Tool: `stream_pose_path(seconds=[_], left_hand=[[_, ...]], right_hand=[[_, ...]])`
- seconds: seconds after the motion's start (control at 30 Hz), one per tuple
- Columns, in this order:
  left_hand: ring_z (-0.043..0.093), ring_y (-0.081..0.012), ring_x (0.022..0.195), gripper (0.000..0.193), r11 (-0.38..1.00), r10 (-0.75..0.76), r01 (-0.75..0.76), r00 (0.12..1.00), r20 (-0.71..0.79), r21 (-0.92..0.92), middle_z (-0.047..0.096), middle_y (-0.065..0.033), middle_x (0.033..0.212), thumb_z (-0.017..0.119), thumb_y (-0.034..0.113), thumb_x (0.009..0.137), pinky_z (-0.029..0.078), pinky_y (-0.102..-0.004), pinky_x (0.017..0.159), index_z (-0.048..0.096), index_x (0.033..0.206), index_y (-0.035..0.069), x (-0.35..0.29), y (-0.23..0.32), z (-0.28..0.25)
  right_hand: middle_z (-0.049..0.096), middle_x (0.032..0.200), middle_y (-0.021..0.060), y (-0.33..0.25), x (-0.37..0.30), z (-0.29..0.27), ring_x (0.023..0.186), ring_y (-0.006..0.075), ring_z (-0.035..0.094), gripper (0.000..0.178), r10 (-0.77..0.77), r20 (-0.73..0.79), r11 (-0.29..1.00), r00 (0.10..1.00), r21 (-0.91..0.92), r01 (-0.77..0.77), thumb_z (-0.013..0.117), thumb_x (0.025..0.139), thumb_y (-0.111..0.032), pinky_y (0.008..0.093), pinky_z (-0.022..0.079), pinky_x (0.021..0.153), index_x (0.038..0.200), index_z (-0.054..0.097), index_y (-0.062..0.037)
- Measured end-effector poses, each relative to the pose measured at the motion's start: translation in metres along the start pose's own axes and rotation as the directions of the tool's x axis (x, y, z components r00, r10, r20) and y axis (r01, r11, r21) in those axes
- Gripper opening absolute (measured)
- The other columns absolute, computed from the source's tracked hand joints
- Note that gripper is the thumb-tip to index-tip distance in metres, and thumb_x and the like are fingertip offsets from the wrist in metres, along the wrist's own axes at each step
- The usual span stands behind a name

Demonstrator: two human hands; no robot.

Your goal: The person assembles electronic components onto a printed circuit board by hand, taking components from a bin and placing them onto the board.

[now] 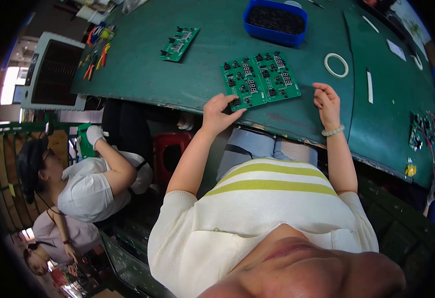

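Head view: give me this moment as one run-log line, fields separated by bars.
left hand grips corner of green circuit board panel | right hand open beside it | panel flat on green table | blue bin behind

**Both arms reach forward, hands apart**

The person's bare forearms rise from the lower edge toward the top of the view. The left hand (pixel 218 115) is bent at the wrist, fingers curled in a pinch. The right hand (pixel 327 103) is loosely open, fingers slightly curled, a pale beaded bracelet (pixel 332 131) circling its wrist.
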State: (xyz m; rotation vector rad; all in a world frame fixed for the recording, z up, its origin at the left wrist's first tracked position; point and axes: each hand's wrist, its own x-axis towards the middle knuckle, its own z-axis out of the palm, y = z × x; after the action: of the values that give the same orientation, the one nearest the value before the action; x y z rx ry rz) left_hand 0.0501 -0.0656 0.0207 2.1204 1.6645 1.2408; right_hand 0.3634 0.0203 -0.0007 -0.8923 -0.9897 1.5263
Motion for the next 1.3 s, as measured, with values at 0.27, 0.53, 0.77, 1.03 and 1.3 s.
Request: stream_pose_path(seconds=[0.27,0.53,0.77,1.03,1.3], left_hand=[[0.049,-0.0215,0.057,0.034,0.938,-0.255,0.299,0.938,-0.233,0.177,0.049,-0.0063,0.064,0.08,0.02,0.058,0.04,-0.0314,0.051,0.055,0.073,0.004,0.006,-0.023,-0.016],[0.042,-0.0125,0.055,0.04,0.932,-0.234,0.295,0.935,-0.267,0.213,0.048,-0.0039,0.062,0.081,0.025,0.06,0.038,-0.0268,0.051,0.048,0.07,0.003,0.047,-0.07,-0.013],[0.048,-0.0208,0.054,0.042,0.906,-0.381,0.396,0.917,-0.119,0.152,0.047,-0.0059,0.059,0.08,0.03,0.059,0.04,-0.033,0.05,0.048,0.072,0.005,0.066,-0.081,-0.018],[0.057,-0.0241,0.06,0.042,0.853,-0.459,0.481,0.876,-0.145,0.203,0.056,-0.0075,0.064,0.078,0.034,0.061,0.045,-0.0352,0.055,0.051,0.077,0.005,0.106,-0.095,-0.015],[0.061,-0.0297,0.086,0.068,0.855,-0.471,0.477,0.878,-0.081,0.202,0.064,-0.0153,0.089,0.069,0.046,0.069,0.048,-0.0378,0.074,0.051,0.121,0.007,0.168,-0.117,0.041]], right_hand=[[0.053,0.075,-0.0029,0.006,0.0,0.008,0.061,0.0007,0.042,0.016,-0.044,0.043,0.943,0.998,-0.328,0.056,0.051,0.083,-0.001,0.0143,0.033,0.054,0.096,0.06,0.001],[0.055,0.075,-0.0042,0.015,-0.002,0.009,0.064,0.0011,0.044,0.014,-0.086,0.063,0.891,0.994,-0.441,0.105,0.054,0.082,-0.001,0.0147,0.036,0.059,0.093,0.061,-0.0002],[0.055,0.075,-0.0039,0.014,-0.002,0.009,0.064,0.0014,0.044,0.014,-0.099,0.04,0.886,0.994,-0.452,0.106,0.053,0.082,0.0,0.0149,0.036,0.06,0.093,0.061,-0.0001],[0.054,0.074,-0.0041,0.013,0.001,0.009,0.063,0.0015,0.043,0.013,-0.093,0.034,0.876,0.995,-0.472,0.098,0.053,0.081,0.0,0.0149,0.036,0.059,0.092,0.061,-0.0002],[0.054,0.072,-0.0041,0.013,-0.002,0.015,0.062,0.0015,0.044,0.012,-0.101,0.029,0.855,0.995,-0.508,0.101,0.053,0.081,0.001,0.015,0.036,0.058,0.09,0.061,-0.0003]])
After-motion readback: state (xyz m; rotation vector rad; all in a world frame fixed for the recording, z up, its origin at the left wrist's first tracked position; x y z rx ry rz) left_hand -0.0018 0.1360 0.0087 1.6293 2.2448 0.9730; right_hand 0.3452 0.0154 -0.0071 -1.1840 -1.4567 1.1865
